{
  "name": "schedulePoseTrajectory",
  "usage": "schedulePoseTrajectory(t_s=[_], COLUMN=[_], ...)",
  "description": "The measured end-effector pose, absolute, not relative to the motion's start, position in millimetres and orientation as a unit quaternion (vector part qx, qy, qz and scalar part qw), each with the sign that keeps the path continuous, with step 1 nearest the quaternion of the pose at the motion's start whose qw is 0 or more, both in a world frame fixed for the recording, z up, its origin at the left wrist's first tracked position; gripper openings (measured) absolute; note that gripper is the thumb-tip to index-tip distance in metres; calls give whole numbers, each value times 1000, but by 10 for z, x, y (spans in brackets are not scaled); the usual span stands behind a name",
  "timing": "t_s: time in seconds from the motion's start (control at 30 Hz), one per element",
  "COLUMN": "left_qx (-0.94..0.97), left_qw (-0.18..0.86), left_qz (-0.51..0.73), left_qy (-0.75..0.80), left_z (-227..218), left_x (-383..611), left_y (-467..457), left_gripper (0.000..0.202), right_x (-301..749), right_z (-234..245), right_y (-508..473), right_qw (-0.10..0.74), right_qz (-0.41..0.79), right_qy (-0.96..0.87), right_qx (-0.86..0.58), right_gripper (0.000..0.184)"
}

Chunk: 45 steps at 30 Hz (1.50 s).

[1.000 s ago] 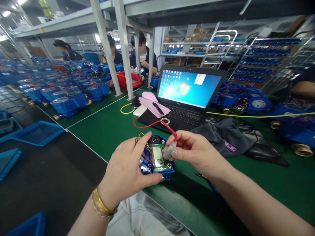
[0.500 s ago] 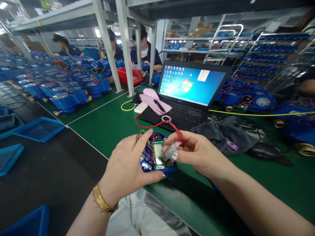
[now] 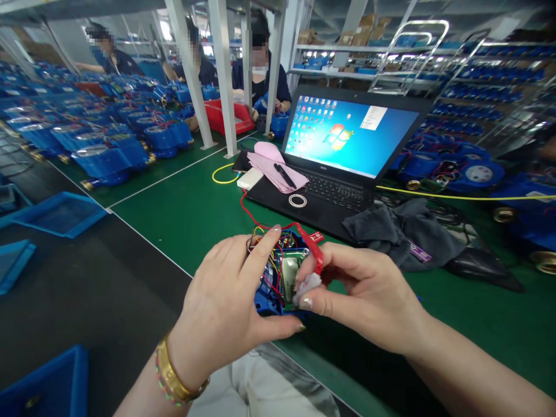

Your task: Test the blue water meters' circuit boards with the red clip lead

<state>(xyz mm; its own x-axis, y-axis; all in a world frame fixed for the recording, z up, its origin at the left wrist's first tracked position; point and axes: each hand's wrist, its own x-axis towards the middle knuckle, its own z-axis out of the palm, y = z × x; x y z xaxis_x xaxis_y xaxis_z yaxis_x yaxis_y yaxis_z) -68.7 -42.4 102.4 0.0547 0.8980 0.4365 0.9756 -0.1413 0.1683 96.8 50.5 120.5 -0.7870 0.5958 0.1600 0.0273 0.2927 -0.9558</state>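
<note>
A blue housing (image 3: pixel 266 306) with an open top sits low over the green bench, a green circuit board (image 3: pixel 290 272) with a small grey display and several coloured wires inside it. My left hand (image 3: pixel 232 289) grips the housing from the left, index finger along the far side and thumb along the near edge. Between thumb and fingers, my right hand (image 3: pixel 356 289) pinches a whitish pin connector (image 3: pixel 309 286) on a red cable (image 3: pixel 313 246). The connector's tip meets the board's right side; its pins are hidden now.
Beyond the housing stands an open laptop (image 3: pixel 347 139) with pink paper (image 3: pixel 273 168) and a pen on it. A grey cloth (image 3: pixel 403 231) lies to the right. Blue trays (image 3: pixel 61 214) are at left. Several blue meters (image 3: pixel 108 156) and co-workers are behind metal posts (image 3: pixel 223 81).
My right hand has brought the connector down against the board, covering the pins that showed before. My left hand keeps its grip. The view has shifted slightly.
</note>
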Motion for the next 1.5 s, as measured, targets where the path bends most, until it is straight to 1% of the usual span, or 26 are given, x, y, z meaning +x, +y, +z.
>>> schedulePoseTrajectory(t_s=[0.27, 0.47, 0.83, 1.1, 1.5], left_qx=[-718, -719, -717, -720, -724], left_qw=[88, 94, 94, 99, 102], left_qz=[-220, -217, -219, -219, -218], left_qy=[-655, -654, -655, -651, -647], left_z=[1036, 1020, 1014, 1011, 1029], left_x=[-698, -701, -705, -703, -703], left_y=[-430, -410, -410, -386, -393], left_gripper=[97, 98, 90, 93, 93], right_x=[964, 965, 975, 985, 988], right_z=[1219, 1224, 1213, 1193, 1178], right_y=[493, 499, 511, 499, 515], right_qw=[255, 256, 242, 254, 244], right_qz=[448, 417, 399, 381, 398], right_qy=[-834, -851, -862, -869, -868], right_qx=[-198, -193, -197, -186, -171], right_gripper=[12, 12, 12, 14, 14])
